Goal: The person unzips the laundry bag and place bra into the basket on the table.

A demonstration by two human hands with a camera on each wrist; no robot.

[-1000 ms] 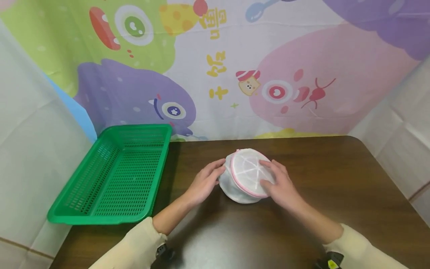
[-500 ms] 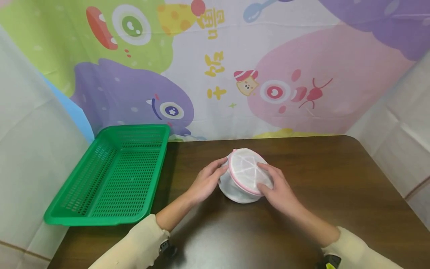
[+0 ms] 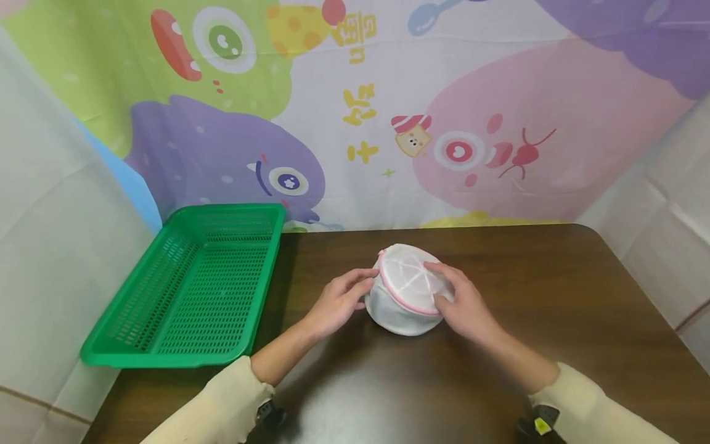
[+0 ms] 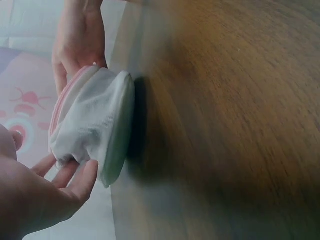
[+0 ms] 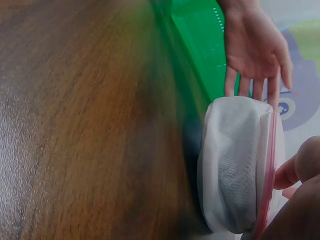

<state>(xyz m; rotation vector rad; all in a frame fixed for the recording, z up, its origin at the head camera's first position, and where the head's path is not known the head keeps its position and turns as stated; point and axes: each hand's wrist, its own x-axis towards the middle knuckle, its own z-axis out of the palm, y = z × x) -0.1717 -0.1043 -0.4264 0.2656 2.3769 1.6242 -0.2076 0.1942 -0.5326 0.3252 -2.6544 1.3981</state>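
A round white mesh laundry bag (image 3: 407,317) with a pink zip round its lid stands on the brown table, its top tilted slightly toward me. My left hand (image 3: 338,302) touches its left side with the fingertips. Seen from the right wrist, the left hand's fingers (image 5: 258,87) are nearly straight, their tips hidden behind the bag. My right hand (image 3: 466,305) rests on the lid's right part, index finger and thumb apart on the mesh. Its other fingers are hidden in the head view. In the left wrist view the bag's side (image 4: 92,120) looks soft and creased.
A green perforated plastic basket (image 3: 266,296) stands at the table's left, with no contents visible. A cartoon-printed cloth (image 3: 355,197) hangs behind the table (image 3: 527,271). Pale panels (image 3: 44,216) close in both sides.
The bag's lid has shifted a little left and back, showing more of its front side. Both hands stay at the bag, the left one's fingertips slightly farther right along it.
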